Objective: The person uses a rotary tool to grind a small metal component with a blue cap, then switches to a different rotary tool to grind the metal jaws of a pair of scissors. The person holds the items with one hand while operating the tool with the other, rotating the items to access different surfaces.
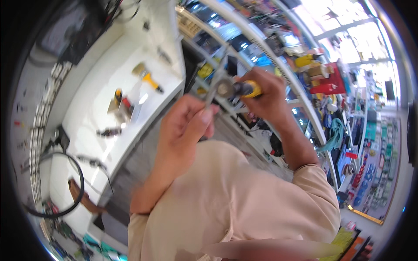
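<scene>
My left hand (188, 124) is closed, pinching the lower end of a thin greyish metal strip (214, 91) between thumb and fingers. The strip points up and away, its far end blurred. In my right hand (269, 92) I grip a tool with a yellow and black handle (252, 89). A round greyish-brown head (225, 88) at the tool's tip lies against or just in front of the strip; I cannot tell whether they touch. Both hands are raised in front of my body, to the right of the white workbench (87, 104).
On the bench lie a yellow-handled brush (149, 81), a small box with tools (122, 106), a dark tool (109, 132) and a black cable loop (80, 187). Crowded shelves (278, 48) and a white-edged glass case (300, 87) stand ahead and right.
</scene>
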Demonstrator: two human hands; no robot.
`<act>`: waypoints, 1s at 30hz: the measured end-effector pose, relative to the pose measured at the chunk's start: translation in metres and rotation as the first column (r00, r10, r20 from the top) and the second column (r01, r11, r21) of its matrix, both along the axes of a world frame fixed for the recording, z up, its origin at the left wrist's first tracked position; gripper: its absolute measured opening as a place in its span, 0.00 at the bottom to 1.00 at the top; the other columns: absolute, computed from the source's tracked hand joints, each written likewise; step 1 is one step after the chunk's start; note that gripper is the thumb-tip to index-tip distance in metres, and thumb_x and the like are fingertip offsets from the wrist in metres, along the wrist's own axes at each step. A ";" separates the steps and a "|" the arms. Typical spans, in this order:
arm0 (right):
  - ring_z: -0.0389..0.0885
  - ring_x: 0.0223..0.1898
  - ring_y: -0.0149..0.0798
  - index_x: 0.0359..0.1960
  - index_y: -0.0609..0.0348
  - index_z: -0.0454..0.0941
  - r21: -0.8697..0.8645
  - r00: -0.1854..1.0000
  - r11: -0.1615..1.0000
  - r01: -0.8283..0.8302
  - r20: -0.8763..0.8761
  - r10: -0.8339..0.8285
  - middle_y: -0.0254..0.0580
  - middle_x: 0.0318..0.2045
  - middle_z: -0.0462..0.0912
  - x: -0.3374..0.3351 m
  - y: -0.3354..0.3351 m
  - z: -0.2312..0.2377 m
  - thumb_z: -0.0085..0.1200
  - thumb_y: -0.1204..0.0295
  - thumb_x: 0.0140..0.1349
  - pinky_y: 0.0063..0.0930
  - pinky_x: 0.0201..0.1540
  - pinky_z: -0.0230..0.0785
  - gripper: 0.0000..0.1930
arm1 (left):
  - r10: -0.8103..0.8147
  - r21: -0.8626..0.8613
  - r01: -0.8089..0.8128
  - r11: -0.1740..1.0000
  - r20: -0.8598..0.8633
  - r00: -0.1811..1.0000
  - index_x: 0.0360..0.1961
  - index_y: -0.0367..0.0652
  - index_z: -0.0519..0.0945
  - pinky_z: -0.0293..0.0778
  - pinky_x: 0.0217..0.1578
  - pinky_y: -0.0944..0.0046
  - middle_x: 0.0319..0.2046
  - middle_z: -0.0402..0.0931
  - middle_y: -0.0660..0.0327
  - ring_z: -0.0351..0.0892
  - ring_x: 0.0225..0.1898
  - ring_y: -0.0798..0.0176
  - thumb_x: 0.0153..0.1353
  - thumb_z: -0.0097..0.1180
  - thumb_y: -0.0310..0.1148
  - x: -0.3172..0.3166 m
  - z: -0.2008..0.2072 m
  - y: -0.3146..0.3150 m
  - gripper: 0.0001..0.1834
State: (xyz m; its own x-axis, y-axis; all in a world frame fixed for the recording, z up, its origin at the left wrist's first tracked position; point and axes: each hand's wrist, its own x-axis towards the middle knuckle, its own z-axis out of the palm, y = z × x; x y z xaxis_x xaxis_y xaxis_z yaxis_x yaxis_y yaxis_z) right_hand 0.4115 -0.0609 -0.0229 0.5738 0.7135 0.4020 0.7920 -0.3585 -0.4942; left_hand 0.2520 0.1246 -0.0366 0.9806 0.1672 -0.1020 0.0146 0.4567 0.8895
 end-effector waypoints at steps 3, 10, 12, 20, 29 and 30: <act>0.83 0.33 0.50 0.36 0.57 0.82 0.000 1.000 1.000 0.002 -0.002 -0.002 0.43 0.30 0.81 0.001 -0.002 0.003 0.68 0.74 0.44 0.39 0.35 0.76 0.15 | 0.008 0.059 -0.009 0.998 0.005 1.000 0.41 0.38 0.75 0.71 0.49 0.67 0.26 0.75 0.65 0.72 0.31 0.74 0.74 0.53 0.35 0.003 0.006 -0.001 0.10; 0.83 0.32 0.49 0.36 0.56 0.83 0.028 0.999 0.999 0.042 -0.026 -0.041 0.42 0.29 0.81 -0.003 -0.006 0.001 0.66 0.71 0.45 0.39 0.34 0.76 0.14 | 0.060 0.049 -0.059 0.997 -0.002 0.998 0.40 0.37 0.75 0.70 0.49 0.67 0.26 0.75 0.64 0.73 0.31 0.73 0.73 0.53 0.34 0.006 0.009 -0.008 0.09; 0.84 0.32 0.50 0.35 0.56 0.83 0.007 0.999 1.000 0.025 -0.046 -0.025 0.43 0.30 0.82 -0.007 -0.003 -0.003 0.67 0.71 0.44 0.40 0.34 0.76 0.14 | 0.029 0.056 -0.033 0.998 0.083 0.996 0.43 0.36 0.76 0.70 0.44 0.69 0.28 0.75 0.64 0.73 0.32 0.74 0.74 0.55 0.35 0.008 0.005 -0.006 0.11; 0.83 0.27 0.53 0.31 0.60 0.82 0.137 0.990 0.990 0.018 -0.144 0.002 0.47 0.26 0.81 -0.024 0.031 -0.012 0.67 0.74 0.46 0.39 0.32 0.74 0.10 | 0.178 0.040 -0.182 0.983 0.075 0.981 0.39 0.40 0.74 0.70 0.47 0.65 0.29 0.74 0.65 0.73 0.33 0.71 0.72 0.56 0.36 -0.019 0.010 -0.003 0.09; 0.81 0.26 0.49 0.28 0.63 0.79 0.258 0.927 0.921 -0.293 -0.158 0.340 0.47 0.25 0.80 -0.040 0.072 -0.019 0.66 0.77 0.48 0.37 0.30 0.71 0.08 | 0.475 0.090 -0.485 0.870 0.110 0.873 0.40 0.39 0.75 0.69 0.39 0.68 0.29 0.75 0.64 0.71 0.32 0.72 0.72 0.56 0.33 -0.057 0.013 -0.006 0.08; 0.81 0.26 0.50 0.28 0.63 0.79 0.265 0.925 0.914 -0.308 -0.142 0.353 0.47 0.25 0.80 -0.041 0.075 -0.019 0.66 0.77 0.48 0.37 0.30 0.71 0.08 | 0.504 0.092 -0.513 0.853 0.110 0.857 0.40 0.39 0.76 0.69 0.38 0.70 0.30 0.75 0.65 0.71 0.32 0.73 0.73 0.56 0.33 -0.061 0.014 -0.008 0.08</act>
State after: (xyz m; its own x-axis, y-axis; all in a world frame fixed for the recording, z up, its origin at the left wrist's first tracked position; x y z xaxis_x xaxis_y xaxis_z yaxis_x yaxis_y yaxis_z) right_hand 0.3707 0.0145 -0.0418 0.4004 0.7735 0.4913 0.7325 0.0519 -0.6788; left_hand 0.1907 0.1163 -0.0230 0.7593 0.6503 0.0225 -0.2640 0.2763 0.9241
